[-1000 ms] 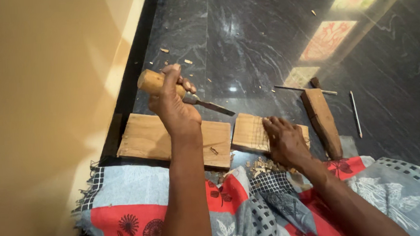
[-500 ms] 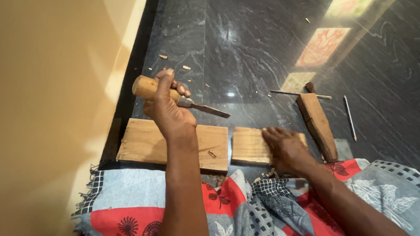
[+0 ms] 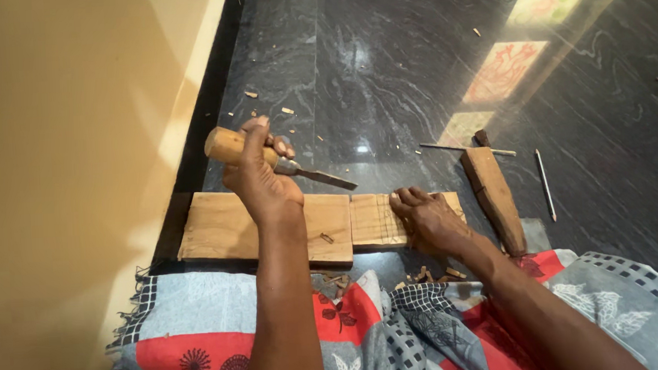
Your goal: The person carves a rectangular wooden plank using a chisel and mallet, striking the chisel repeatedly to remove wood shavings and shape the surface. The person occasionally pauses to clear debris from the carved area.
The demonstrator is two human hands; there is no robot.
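Head view, one item set: left hand point(image 3: 260, 182), fingers wrapped tight around the round wooden handle of a chisel point(image 3: 283, 162), held raised above the larger plank point(image 3: 222, 226). Chisel long axis runs from upper left at the handle down to the right, its dark blade tip out over the black stone floor point(image 3: 383, 69), just beyond the far edge of the smaller marked board point(image 3: 376, 220). Right hand point(image 3: 428, 221) lies flat on that board, fingers spread and pressing down, grasping nothing (it is the nearer hand to the board; the blade tip lies to its left and slightly beyond). Also present: wooden mallet point(image 3: 495, 195), pencil point(image 3: 544, 185), scattered chips.
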